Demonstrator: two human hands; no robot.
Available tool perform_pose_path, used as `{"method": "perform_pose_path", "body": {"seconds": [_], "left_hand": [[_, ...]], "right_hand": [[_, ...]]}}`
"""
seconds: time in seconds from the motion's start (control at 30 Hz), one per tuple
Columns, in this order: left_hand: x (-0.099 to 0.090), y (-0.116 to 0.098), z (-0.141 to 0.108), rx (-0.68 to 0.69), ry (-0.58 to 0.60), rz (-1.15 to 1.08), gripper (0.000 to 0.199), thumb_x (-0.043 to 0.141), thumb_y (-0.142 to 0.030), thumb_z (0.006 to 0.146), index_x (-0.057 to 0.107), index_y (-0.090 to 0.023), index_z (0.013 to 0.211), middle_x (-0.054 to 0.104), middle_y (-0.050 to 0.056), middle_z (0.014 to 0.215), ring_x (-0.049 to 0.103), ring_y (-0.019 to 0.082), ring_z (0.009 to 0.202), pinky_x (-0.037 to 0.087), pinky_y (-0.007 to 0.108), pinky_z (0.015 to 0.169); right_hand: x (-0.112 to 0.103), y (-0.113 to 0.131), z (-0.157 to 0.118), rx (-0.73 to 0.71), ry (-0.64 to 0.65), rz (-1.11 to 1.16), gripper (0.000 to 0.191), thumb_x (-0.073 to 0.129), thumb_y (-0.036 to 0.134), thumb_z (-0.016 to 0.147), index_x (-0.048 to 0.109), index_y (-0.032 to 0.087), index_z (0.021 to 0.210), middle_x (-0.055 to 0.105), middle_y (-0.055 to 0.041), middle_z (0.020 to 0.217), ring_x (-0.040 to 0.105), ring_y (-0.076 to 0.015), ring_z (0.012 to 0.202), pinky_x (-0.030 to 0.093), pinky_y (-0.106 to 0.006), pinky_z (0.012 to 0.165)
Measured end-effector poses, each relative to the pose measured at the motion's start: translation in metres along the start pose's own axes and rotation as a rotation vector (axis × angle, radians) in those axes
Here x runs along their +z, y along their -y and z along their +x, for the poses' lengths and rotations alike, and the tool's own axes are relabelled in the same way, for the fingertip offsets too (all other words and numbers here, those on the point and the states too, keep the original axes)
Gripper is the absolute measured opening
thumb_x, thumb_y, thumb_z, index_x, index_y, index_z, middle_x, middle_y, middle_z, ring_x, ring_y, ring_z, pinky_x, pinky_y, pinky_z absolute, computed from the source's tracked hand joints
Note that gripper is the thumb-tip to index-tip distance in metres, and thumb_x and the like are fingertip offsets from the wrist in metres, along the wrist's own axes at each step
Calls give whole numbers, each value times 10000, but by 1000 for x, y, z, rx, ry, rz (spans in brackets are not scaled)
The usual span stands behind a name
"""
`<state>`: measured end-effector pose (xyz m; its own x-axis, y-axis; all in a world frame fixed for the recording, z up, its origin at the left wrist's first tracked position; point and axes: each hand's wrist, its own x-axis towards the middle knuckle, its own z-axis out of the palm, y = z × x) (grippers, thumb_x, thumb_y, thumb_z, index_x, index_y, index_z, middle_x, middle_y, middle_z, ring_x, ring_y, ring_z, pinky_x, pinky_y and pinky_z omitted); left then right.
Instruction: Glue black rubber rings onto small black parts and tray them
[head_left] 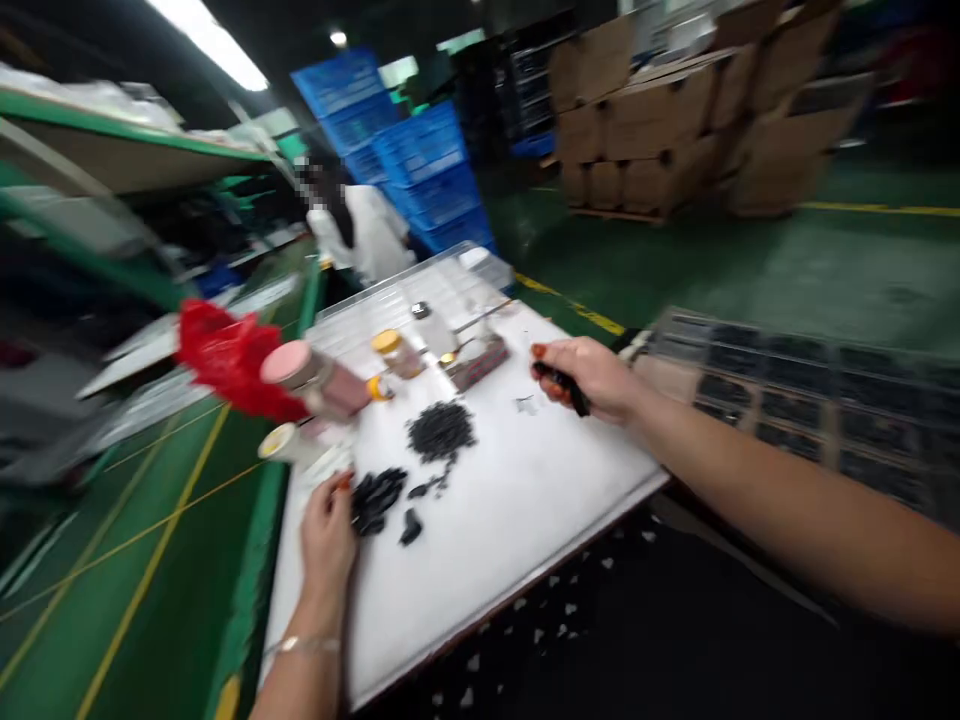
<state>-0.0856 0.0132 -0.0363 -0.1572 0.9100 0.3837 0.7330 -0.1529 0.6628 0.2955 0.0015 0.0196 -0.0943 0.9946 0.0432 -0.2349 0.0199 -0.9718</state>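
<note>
Right hand [581, 378] is closed in a pinch on a small black part [562, 388], gripping it near one end. Left hand [328, 535] is half-curled beside a black heap [375, 498] on the white surface [510, 520]; blur hides whether it holds any. A second heap [441, 430] lies nearby. Parts appear light and stiff; take each singly between fingertips.

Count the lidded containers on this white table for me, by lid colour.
Yellow lid: 1 (amber jar)
Pink lid: 1 (pink canister)
Metal cap: 1 (translucent bottle)
Total: 3

A blurred cream item is left out: it is unclear whether it has a lid.
</note>
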Motion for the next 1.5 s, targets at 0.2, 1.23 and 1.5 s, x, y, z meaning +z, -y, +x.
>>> {"method": "perform_pose_path", "body": {"seconds": [0.2, 1.23, 1.5], "left_hand": [[-11, 27, -10, -77, -27, -102, 407, 439, -491, 889, 659, -171, 1013, 657, 77, 1033, 590, 228, 1025, 442, 356, 939], [-7, -30, -42, 690, 401, 360, 275, 552, -427, 897, 650, -222, 1052, 579, 74, 1260, 359, 320, 1325, 318, 534, 1079], [-5, -24, -34, 632, 302, 386, 126, 558, -289, 886, 638, -195, 914, 597, 79, 1215, 389, 304, 1297, 363, 505, 1071]], "right_hand": [[164, -55, 37, -160, 318, -683, 361, 572, 442, 850, 597, 149, 641, 578, -37, 583, 519, -138, 585, 347, -234, 544], [-55, -36, -21, 147, -242, -186, 253, 812, 400, 584, 747, 243, 771, 654, -166, 869, 589, -164, 650, 468, -322, 537], [-134, -51, -84, 135, -565, -206, 101, 692, 418, 665, 719, 364, 746, 625, -145, 928, 563, -181, 677, 416, -470, 685]]}}
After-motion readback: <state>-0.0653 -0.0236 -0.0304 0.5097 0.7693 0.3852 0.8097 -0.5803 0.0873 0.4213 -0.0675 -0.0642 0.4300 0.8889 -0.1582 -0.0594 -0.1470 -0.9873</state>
